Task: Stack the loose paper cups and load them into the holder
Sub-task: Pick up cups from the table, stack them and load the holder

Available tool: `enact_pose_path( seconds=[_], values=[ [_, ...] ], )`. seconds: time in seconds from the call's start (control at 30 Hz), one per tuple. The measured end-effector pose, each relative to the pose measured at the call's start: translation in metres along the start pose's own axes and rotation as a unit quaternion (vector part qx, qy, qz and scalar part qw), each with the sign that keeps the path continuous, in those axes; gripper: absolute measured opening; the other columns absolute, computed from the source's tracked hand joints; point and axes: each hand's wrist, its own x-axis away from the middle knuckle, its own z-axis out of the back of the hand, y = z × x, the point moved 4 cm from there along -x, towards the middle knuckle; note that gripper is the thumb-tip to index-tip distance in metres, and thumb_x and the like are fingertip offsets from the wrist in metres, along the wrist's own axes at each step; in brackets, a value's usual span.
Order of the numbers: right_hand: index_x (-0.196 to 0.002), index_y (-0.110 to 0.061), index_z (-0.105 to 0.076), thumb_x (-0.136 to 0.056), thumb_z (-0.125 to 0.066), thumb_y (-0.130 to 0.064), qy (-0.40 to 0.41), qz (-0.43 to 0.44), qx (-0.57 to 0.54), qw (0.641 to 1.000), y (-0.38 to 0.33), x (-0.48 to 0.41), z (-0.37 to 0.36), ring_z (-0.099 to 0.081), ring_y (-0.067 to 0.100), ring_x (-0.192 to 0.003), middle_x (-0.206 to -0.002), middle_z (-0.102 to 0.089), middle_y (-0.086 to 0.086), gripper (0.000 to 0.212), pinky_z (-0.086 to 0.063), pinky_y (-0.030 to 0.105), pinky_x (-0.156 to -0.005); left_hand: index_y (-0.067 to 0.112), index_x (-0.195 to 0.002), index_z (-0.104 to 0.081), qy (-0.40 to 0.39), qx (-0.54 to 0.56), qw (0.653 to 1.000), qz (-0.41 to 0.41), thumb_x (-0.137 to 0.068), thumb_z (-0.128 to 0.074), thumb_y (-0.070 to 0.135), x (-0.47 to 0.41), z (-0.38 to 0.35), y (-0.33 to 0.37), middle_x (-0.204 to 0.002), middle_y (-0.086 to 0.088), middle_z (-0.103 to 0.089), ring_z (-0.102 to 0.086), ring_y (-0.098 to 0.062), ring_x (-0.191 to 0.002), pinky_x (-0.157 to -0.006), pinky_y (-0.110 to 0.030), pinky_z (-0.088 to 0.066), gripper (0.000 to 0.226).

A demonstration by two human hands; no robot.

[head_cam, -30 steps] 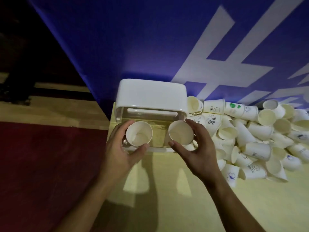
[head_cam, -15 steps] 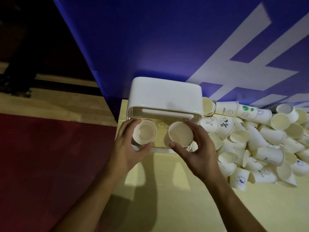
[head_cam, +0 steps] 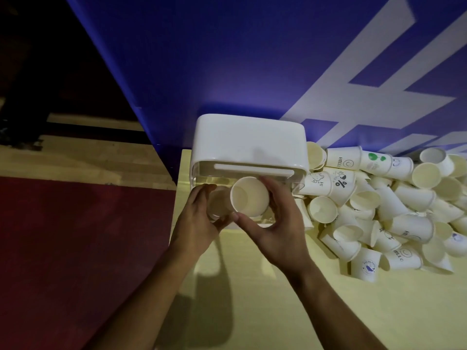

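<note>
One wide-angle camera, worn on the person's head, looks forward and steeply down at a pale table point(head_cam: 252, 311), close above the left hand point(head_cam: 197, 223) and right hand point(head_cam: 280, 223). The white holder point(head_cam: 249, 142) sits mid-frame against a blue banner point(head_cam: 227, 59); a heap of cups point(head_cam: 391, 210) fills the right side, red floor point(head_cam: 63, 248) the left.

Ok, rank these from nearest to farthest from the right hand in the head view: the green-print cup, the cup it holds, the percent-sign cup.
1. Held cup: gripped in the right hand, in front of the holder.
2. Percent-sign cup: lying just right of the holder.
3. Green-print cup: farther right, near the blue wall.
</note>
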Motion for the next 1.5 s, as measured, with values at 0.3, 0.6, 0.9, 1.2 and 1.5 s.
enact_pose_path(
  seconds=[0.3,0.6,0.9,1.2,1.5],
  values=[
    [-0.136,-0.010,-0.057,-0.075,-0.093,-0.035,-0.033,0.002,0.041,0.999,0.016,0.003,-0.039,-0.058,0.015,-0.123,-0.131,-0.062,-0.003,0.075,-0.052,0.037,-0.097,0.027,-0.157,-0.031,-0.070,0.090,0.990,0.081,-0.077,-0.086,0.020,0.018,0.009,-0.029,-0.153,0.007,-0.044,-0.047,-0.008,-0.136,-0.108,-0.029,-0.046,0.097],
    [-0.139,-0.014,-0.057,-0.074,-0.092,-0.041,-0.074,-0.029,0.092,0.993,0.041,0.003,-0.064,-0.046,-0.004,-0.123,-0.136,-0.059,-0.005,0.079,-0.030,0.002,-0.101,0.031,-0.146,-0.049,-0.041,0.231,0.961,0.146,-0.103,-0.058,0.010,0.026,0.015,-0.027,-0.123,0.024,-0.066,-0.062,0.009,-0.115,-0.101,-0.016,-0.048,0.049],
    [-0.147,-0.024,-0.053,-0.075,-0.086,-0.057,-0.097,-0.081,0.093,0.988,0.055,0.006,-0.071,-0.050,0.002,-0.128,-0.139,-0.056,-0.010,0.086,-0.041,0.013,-0.100,0.043,-0.145,-0.049,-0.064,0.164,0.974,0.145,-0.106,-0.050,0.033,0.014,0.003,-0.023,-0.131,0.010,-0.067,-0.066,-0.006,-0.113,-0.097,-0.038,-0.057,0.040],
    [-0.156,-0.035,-0.037,-0.076,-0.080,-0.063,-0.119,-0.115,0.077,0.983,0.051,0.010,-0.040,-0.047,-0.001,-0.130,-0.143,-0.054,-0.015,0.095,-0.040,0.015,-0.102,0.031,-0.147,-0.052,-0.009,0.136,0.984,0.118,-0.104,-0.057,0.031,0.019,0.024,-0.002,-0.141,0.013,-0.059,-0.057,-0.003,-0.126,-0.102,-0.024,-0.047,0.043],
    [-0.127,-0.029,-0.068,-0.086,-0.081,-0.037,-0.001,-0.175,0.073,0.982,0.069,0.021,0.106,-0.062,-0.013,-0.107,-0.109,-0.071,-0.022,0.045,-0.049,0.010,-0.095,0.031,-0.134,-0.062,-0.047,0.141,0.988,-0.036,-0.097,-0.062,0.031,0.007,-0.003,0.103,-0.129,0.018,-0.065,-0.061,-0.001,-0.120,-0.093,-0.021,-0.052,0.037]
  ],
)
